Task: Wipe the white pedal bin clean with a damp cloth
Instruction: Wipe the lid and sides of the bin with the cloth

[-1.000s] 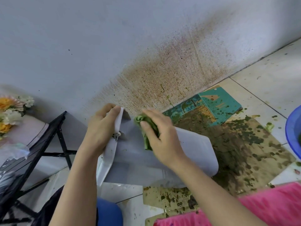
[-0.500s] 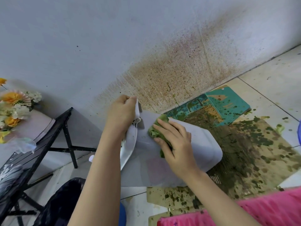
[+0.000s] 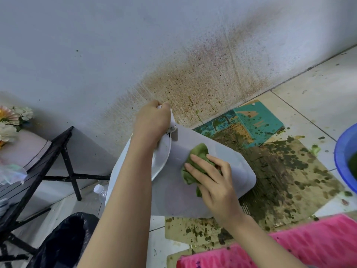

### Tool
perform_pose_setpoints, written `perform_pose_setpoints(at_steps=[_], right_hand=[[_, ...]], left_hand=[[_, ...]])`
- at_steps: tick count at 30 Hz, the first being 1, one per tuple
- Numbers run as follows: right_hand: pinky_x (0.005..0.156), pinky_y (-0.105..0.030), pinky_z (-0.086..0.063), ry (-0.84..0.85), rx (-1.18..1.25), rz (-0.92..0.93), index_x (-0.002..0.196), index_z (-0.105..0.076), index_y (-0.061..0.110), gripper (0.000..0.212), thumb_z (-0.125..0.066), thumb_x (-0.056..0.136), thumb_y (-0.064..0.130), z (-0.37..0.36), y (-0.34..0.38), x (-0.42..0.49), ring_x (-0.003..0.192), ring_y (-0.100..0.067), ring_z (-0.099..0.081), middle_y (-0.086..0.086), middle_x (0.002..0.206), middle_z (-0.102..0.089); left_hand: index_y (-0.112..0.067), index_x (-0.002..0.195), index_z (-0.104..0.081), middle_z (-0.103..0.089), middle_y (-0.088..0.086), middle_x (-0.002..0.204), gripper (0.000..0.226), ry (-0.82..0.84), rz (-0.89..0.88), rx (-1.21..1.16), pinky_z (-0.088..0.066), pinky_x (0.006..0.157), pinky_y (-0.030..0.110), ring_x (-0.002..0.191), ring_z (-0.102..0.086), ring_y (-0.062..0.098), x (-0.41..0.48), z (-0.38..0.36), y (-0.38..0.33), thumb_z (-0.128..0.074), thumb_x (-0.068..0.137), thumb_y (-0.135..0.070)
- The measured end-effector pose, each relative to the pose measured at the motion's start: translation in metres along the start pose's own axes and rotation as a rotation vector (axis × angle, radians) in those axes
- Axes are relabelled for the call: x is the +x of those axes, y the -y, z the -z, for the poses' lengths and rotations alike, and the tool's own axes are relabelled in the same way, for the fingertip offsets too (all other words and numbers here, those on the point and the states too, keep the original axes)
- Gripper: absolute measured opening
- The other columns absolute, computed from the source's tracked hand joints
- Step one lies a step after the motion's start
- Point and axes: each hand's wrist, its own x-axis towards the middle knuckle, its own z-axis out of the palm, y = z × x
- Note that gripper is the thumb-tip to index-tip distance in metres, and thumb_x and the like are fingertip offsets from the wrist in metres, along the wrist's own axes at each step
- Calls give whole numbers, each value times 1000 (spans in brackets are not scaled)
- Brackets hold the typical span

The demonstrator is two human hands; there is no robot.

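At the far left, artificial flowers (image 3: 8,122) sit at the edge of a black folding desk (image 3: 64,149) that stands against the spattered wall (image 3: 193,70). Below it, a black bin bag (image 3: 65,238) gapes open, and a small plastic bottle (image 3: 100,191) stands on the floor just beside the left forearm.

The left hand (image 3: 152,122) reaches up to the top of the white pedal bin (image 3: 228,151). Its fingers are curled tightly round the upper edge of the lid (image 3: 161,161), close to the hinge. The lid stands open, swung away from the body of the bin. The bin is tipped on its side between the two hands, with its mouth toward the left hand and its base pointing right.

On the bin's upward-facing side lies a bunched green cloth (image 3: 199,153). The right hand (image 3: 214,182) presses down on it with its fingers nearly straight and spread, palm over the cloth's lower part. I cannot tell whether the thumb pinches the cloth.

Under the bin and to its right is a sheet of cardboard (image 3: 293,176) blotched with dark green. A teal printed card (image 3: 258,122) lies against the wall. A blue basin (image 3: 342,151) shows at the right edge, and pink fabric (image 3: 313,244) is at the bottom right.
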Motion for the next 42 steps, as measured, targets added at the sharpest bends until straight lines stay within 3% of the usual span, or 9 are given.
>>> perform_pose_setpoints(at_steps=[4, 10, 15, 18, 22, 25, 28, 36, 42], right_hand=[[102, -21, -36, -16, 147, -359, 127, -64, 16, 48, -60, 88, -11, 21, -14, -6, 114, -22, -48, 6, 136, -57], [88, -18, -52, -236, 541, -931, 112, -66, 38, 22, -60, 91, 36, 62, -30, 19, 108, 6, -61, 21, 114, -69], [83, -43, -56, -403, 864, -1408, 108, -74, 25, 36, -59, 90, 52, 115, -46, 20, 97, -23, -71, -4, 109, -74], [73, -40, -55, -423, 1125, -1448, 100, -79, 24, 46, -51, 91, 59, 144, -48, 21, 90, -25, -72, -7, 107, -75], [90, -41, -52, -441, 1031, -1251, 118, -70, 25, 41, -54, 93, 53, 154, -38, 37, 111, -26, -65, -9, 121, -69], [91, -28, -53, -351, 510, -760, 115, -69, 26, 23, -55, 99, 35, 139, -15, 59, 109, -11, -64, 4, 116, -70], [99, -25, -41, -85, 5, -321, 123, -64, 19, 26, -55, 98, 19, 109, -5, 62, 115, -15, -54, 9, 127, -62], [83, -49, -52, -94, -520, 0, 119, -70, 10, 37, -69, 85, -4, 59, 1, 33, 103, -30, -41, -1, 122, -68], [77, -43, -56, 59, -564, 274, 115, -73, 13, 34, -53, 91, -1, 22, 20, 32, 95, -28, -43, 1, 116, -72]], left_hand=[[-10, 97, -57, -65, 15, 101, 23, 90, -35, 14, -50, 95, 50, 98, -63, 36, -2, -19, -23, -44, 98, -29], [2, 118, -61, -59, 28, 128, 32, 288, -1, 41, -41, 107, 51, 114, -58, 40, -7, -66, -77, -42, 97, -13], [2, 114, -61, -60, 16, 89, 24, 392, 23, -78, -42, 64, 29, 69, -51, 22, -19, -94, -98, -48, 98, -11], [-12, 93, -60, -53, 3, 87, 16, 433, 15, -263, -43, 72, 31, 74, -50, 20, -21, -90, -96, -57, 100, -26], [-17, 101, -60, -53, -9, 86, 24, 197, -34, -422, -38, 73, 29, 76, -49, 9, -7, -52, -54, -57, 99, -41], [-14, 122, -62, -60, -3, 118, 39, 7, -76, -174, -39, 87, 32, 102, -56, 18, 2, -25, 5, -54, 99, -44], [-15, 136, -51, -53, 10, 141, 53, 52, 26, 33, -38, 107, 49, 127, -49, 31, 2, -19, 66, -48, 99, -52], [-27, 153, -29, -20, 3, 165, 67, 74, 47, 304, -8, 115, 69, 153, -10, 29, 3, -42, 88, -19, 99, -65], [-25, 154, -27, -17, 3, 166, 68, 75, 25, 276, -5, 116, 68, 154, -7, 29, 6, -40, 95, -20, 99, -64]])
